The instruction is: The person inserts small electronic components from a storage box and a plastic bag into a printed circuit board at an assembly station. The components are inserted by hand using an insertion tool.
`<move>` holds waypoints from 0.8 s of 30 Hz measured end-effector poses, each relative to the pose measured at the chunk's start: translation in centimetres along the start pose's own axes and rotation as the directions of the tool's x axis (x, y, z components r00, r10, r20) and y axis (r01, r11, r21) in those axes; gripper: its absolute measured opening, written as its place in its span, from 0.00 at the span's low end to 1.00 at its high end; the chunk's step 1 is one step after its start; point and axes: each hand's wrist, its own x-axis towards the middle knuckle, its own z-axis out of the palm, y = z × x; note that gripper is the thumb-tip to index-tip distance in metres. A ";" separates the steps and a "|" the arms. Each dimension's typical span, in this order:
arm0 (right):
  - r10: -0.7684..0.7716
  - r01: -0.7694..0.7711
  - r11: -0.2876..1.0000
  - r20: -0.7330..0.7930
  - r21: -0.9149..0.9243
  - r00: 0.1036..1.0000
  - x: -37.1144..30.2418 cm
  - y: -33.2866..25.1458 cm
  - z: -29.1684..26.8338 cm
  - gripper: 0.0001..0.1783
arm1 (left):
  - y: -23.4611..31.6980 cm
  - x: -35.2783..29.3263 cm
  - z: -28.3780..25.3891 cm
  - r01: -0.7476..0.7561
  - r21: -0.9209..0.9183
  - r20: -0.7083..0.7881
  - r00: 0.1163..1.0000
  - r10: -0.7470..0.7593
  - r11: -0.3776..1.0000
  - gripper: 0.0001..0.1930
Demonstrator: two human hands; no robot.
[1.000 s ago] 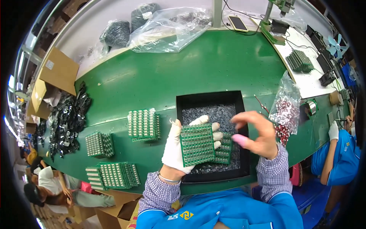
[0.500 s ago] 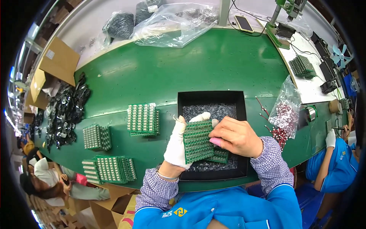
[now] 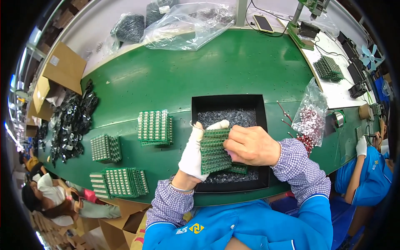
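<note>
My left hand (image 3: 193, 156), in a white glove, is closed around a green circuit board panel (image 3: 214, 152) and holds it tilted above a black box (image 3: 228, 101). Small dark clear-looking pieces (image 3: 227, 118) cover the bottom of that box. My bare right hand (image 3: 252, 146) pinches at the panel's right edge, with a pink cover on one fingertip. What lies between those fingers is hidden. Another green panel (image 3: 238, 168) shows below the held one, partly covered; I cannot tell whether it is held too.
Stacked circuit board panels (image 3: 155, 127) stand to the left, with more stacks (image 3: 105, 148) (image 3: 121, 183) beyond and nearer. Black plastic strips (image 3: 73, 125) heap at far left. A bag of red-wired parts (image 3: 310, 121) lies right. A phone (image 3: 263, 23) and a green press (image 3: 301, 31) are at the back.
My right hand has shifted slightly left and its fingers have curled closer against the panel's edge. My left hand still holds the panel in nearly the same place. The whole view has shifted slightly.
</note>
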 end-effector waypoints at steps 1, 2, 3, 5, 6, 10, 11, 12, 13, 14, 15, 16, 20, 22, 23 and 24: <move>0.006 -0.004 0.998 -0.034 0.068 0.999 -0.1 0.1 0.0 0.08 | 0.2 -0.1 -0.2 0.031 -0.071 0.039 0.999 -0.029 0.997 0.31; 0.014 -0.005 0.991 -0.068 0.135 0.998 -0.2 0.1 -0.1 0.08 | 0.3 -0.1 -0.3 0.066 -0.141 0.080 0.995 -0.055 0.988 0.31; 0.012 -0.003 0.991 -0.070 0.131 0.998 -0.1 0.0 -0.3 0.08 | 0.3 -0.1 -0.2 0.064 -0.139 0.084 0.995 -0.053 0.988 0.31; 0.054 -0.032 0.978 -0.103 0.204 0.993 0.2 -0.2 -0.5 0.09 | 0.2 -0.1 0.0 0.072 -0.136 0.085 0.995 -0.061 0.988 0.33; 0.075 -0.045 0.970 -0.118 0.241 0.990 0.3 -0.2 -0.6 0.09 | 0.1 0.0 0.0 0.076 -0.134 0.085 0.994 -0.065 0.988 0.34; 0.018 0.009 0.983 -0.142 0.183 0.990 0.6 -0.4 0.0 0.10 | -0.2 0.2 -0.9 0.064 -0.122 0.090 0.995 -0.053 0.990 0.34; -0.022 0.042 0.990 -0.142 0.137 0.990 0.7 -0.4 0.3 0.10 | -0.2 0.2 -1.2 0.056 -0.118 0.091 0.995 -0.045 0.991 0.34; -0.063 0.076 0.993 -0.140 0.090 0.988 0.7 -0.5 0.5 0.10 | -0.2 0.2 -1.4 0.047 -0.114 0.093 0.995 -0.037 0.992 0.34; -0.067 0.080 0.993 -0.139 0.088 0.988 0.7 -0.6 0.6 0.10 | -0.2 0.1 -1.3 0.043 -0.115 0.096 0.995 -0.032 0.992 0.34; -0.071 0.078 0.996 -0.124 0.053 0.990 0.6 -0.6 0.7 0.10 | -0.2 0.1 -1.1 0.042 -0.091 0.065 0.997 -0.036 0.995 0.34; -0.074 0.076 0.997 -0.109 0.018 0.991 0.5 -0.7 0.7 0.10 | -0.3 0.1 -0.9 0.041 -0.067 0.033 0.999 -0.038 0.997 0.34; -0.076 0.074 0.997 -0.094 -0.017 0.993 0.4 -0.8 0.7 0.10 | -0.3 0.1 -0.7 0.040 -0.043 0.001 0.999 -0.040 0.998 0.34; -0.082 0.080 0.995 -0.042 -0.064 0.996 1.0 -1.1 0.6 0.09 | -0.3 0.1 -0.4 0.041 -0.023 -0.042 0.998 -0.042 0.999 0.34; -0.084 0.083 0.994 -0.006 -0.074 0.996 1.2 -1.2 0.4 0.09 | -0.4 0.1 -0.4 0.045 -0.027 -0.053 0.998 -0.046 0.999 0.34; -0.085 0.084 0.994 -0.007 -0.077 0.996 1.2 -1.2 0.3 0.09 | -0.3 0.1 -0.5 0.044 -0.026 -0.051 0.998 -0.045 0.999 0.34; -0.062 0.062 0.998 -0.024 0.007 0.998 1.0 -1.2 0.3 0.09 | -0.3 0.2 -0.9 0.053 -0.063 0.005 0.999 -0.053 0.997 0.34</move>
